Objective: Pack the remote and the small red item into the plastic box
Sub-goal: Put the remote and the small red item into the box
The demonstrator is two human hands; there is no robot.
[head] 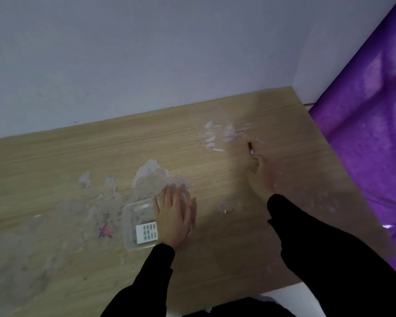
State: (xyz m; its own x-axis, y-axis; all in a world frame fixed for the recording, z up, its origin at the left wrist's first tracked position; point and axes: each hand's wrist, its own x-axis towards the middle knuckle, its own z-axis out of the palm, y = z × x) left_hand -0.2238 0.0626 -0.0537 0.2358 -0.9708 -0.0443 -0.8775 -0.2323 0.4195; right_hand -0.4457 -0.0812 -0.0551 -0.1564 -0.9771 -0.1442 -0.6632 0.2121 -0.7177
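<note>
Remote (146, 233) lay inside the plastic box (129, 225) on the worktop (78, 156), left hand (175, 216) flat and open over the box; right hand (260, 177) fingertips pinched the small red item (250, 148).

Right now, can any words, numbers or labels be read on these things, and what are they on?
None can be read.
White remote in the plastic box: button markings too blurred.
Small red item: pale label, too small.
Red and blue mark on the table: illegible.
</note>
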